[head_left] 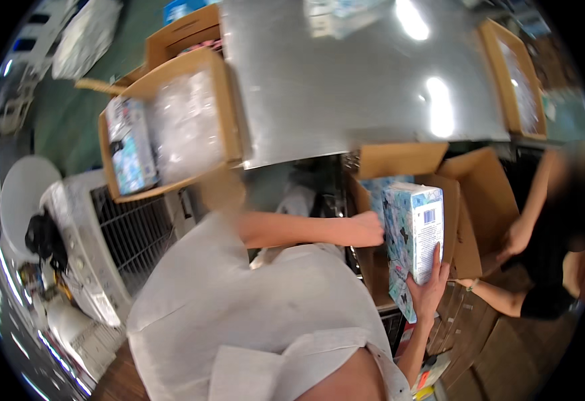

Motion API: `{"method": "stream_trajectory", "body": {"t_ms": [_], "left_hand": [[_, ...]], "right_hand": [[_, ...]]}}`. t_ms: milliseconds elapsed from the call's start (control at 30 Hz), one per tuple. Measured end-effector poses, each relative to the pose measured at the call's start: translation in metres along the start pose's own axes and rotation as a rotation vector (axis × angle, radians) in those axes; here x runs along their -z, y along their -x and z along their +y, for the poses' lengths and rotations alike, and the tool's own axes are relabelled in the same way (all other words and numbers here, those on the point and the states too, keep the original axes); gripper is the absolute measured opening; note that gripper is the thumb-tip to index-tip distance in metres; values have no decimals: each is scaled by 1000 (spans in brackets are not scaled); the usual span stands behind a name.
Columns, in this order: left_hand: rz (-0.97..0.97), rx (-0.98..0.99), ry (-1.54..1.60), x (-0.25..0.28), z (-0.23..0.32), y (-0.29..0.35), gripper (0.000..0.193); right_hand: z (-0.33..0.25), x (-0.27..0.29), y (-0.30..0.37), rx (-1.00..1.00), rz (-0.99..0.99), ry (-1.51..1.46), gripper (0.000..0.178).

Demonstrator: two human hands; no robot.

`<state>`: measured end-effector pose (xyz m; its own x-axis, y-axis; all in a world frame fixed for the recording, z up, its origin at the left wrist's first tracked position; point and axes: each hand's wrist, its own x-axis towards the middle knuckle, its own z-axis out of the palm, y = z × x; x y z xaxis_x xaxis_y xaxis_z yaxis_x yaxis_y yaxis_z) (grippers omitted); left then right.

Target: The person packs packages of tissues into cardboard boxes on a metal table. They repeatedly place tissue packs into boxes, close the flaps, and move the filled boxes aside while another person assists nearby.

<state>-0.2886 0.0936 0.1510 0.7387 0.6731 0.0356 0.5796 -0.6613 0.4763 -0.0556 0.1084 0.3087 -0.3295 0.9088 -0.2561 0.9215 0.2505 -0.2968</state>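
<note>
My right hand (429, 287) grips the lower part of a blue patterned box (400, 234) with a white side panel, thumb on one face and fingers along the panel. The box stands upright, tilted a little, over an open brown carton (372, 267). Another blue patterned package (376, 190) shows inside that carton, behind the held box. My left hand (366, 229) is curled closed by the carton's left side, close to the held box; its fingertips are hidden, and what they hold cannot be made out.
At right a co-worker in black has hands (516, 237) on another open carton (486, 200). A metal table (359, 87) lies ahead, bearing a carton (516, 80) at its far right. Front left stands a carton (229, 127) with clear plastic bags and a patterned package. A white grilled machine (82, 247) is at left.
</note>
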Motion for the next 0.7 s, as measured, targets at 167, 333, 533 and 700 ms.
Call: {"method": "stream_trajectory", "body": {"t_ms": [167, 333, 533, 700], "left_hand": [[-122, -40, -35, 23, -8, -10, 6], [-59, -87, -4, 26, -14, 17, 8], [606, 528, 596, 116, -76, 135, 17], [850, 1526, -190, 83, -210, 363, 52]], "right_hand": [[24, -125, -31, 149, -236, -18, 104], [59, -234, -39, 83, -287, -544, 79], [44, -241, -72, -446, -297, -303, 54], [35, -241, -81, -258, 2, -500, 45]]}}
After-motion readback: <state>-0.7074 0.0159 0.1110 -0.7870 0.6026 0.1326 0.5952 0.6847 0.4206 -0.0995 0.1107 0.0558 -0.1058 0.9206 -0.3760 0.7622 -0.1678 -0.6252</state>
